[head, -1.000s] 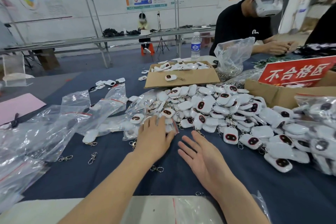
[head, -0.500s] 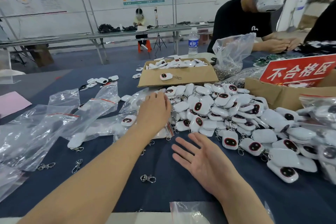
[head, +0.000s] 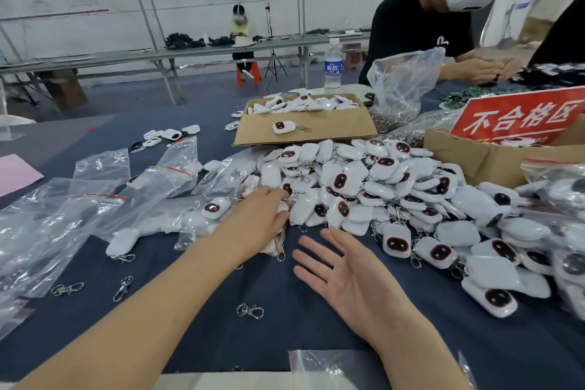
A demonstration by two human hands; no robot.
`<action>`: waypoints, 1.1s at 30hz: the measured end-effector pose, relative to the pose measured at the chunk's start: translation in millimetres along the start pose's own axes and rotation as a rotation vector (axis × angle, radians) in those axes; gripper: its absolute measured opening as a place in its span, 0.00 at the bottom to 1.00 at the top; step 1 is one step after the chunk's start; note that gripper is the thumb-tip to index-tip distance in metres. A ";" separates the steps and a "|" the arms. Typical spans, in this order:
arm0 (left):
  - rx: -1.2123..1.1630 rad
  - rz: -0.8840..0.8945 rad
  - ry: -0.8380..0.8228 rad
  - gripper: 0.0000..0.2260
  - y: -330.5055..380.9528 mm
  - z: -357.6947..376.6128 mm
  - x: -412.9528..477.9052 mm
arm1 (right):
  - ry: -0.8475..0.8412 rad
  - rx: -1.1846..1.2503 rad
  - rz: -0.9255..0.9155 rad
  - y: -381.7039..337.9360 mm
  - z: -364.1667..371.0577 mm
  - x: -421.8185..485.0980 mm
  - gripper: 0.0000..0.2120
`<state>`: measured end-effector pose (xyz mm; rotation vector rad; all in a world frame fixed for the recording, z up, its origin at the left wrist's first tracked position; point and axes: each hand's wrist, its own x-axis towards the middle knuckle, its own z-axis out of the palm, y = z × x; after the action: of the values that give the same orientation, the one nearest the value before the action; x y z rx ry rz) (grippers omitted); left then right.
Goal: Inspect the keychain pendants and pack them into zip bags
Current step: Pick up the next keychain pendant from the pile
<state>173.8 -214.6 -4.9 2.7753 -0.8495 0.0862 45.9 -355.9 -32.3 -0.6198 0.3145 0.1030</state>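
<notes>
Head view | left hand (head: 259,218) fingers curled into heap of white plastic keychain pendants (head: 364,193) on blue table (head: 221,342), likely picking one; grip unclear | right hand (head: 345,275) palm-up, fingers spread, ready to receive | clear zip bags (head: 104,199) lie left.

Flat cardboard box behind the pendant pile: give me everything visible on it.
The shallow brown cardboard box lies open on the dark blue table cloth, its near flap folded out flat. One white pendant with a dark face and metal clasp lies alone on that flap; more white pendants fill the back. The big pendant pile reaches its front edge. Neither hand touches it.
</notes>
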 end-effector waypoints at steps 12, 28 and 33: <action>-0.887 -0.088 0.388 0.10 34.2 4.4 -113.2 | -0.097 -0.692 -0.325 25.6 15.9 -3.0 0.08; -1.219 -0.247 0.290 0.09 20.9 17.4 -114.8 | -0.103 -0.818 -0.378 28.0 9.7 -9.2 0.11; -1.302 -0.274 0.282 0.10 18.8 17.7 -115.9 | -0.067 -0.824 -0.403 29.7 13.2 -9.2 0.09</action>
<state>66.9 -170.9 -32.7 1.5552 -0.2400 -0.0959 35.1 -324.2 -35.7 -1.4805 0.0626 -0.1455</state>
